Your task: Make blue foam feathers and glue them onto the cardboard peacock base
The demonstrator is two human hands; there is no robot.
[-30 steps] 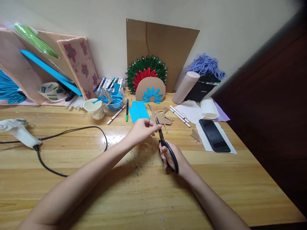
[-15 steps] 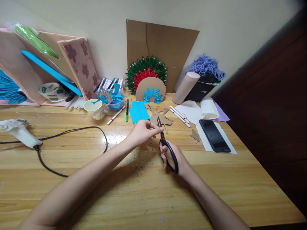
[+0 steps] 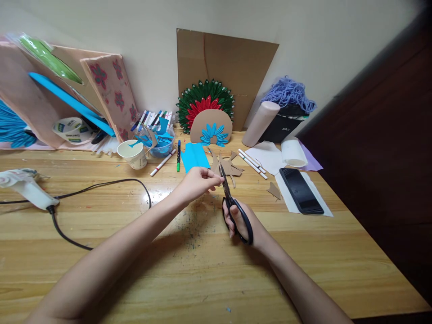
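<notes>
My right hand (image 3: 241, 220) is wrapped round the black handles of a pair of scissors (image 3: 227, 191), blades pointing away from me. My left hand (image 3: 201, 182) is closed in a pinch right beside the blades; whatever lies between its fingertips is too small to make out. Beyond the hands lie a sheet of blue paper (image 3: 195, 156) and brown cardboard scraps (image 3: 230, 167). Behind them a rounded piece of cardboard (image 3: 200, 127) carries blue petals (image 3: 216, 131), and it leans in front of a green and red petal fan (image 3: 209, 92).
On the left are a white glue gun (image 3: 29, 189) with a black cord, a paper cup (image 3: 132, 155) and a plastic tub (image 3: 164, 146) of blue scraps. To the right lie white markers (image 3: 252, 164), a black phone (image 3: 301, 191) and a paper roll (image 3: 294, 152). A cardboard sheet (image 3: 232, 60) leans on the wall.
My left hand has shifted slightly left, its fingertips a little lower on the blades. The scissors have tilted a little left, and their handles look slightly wider apart.
</notes>
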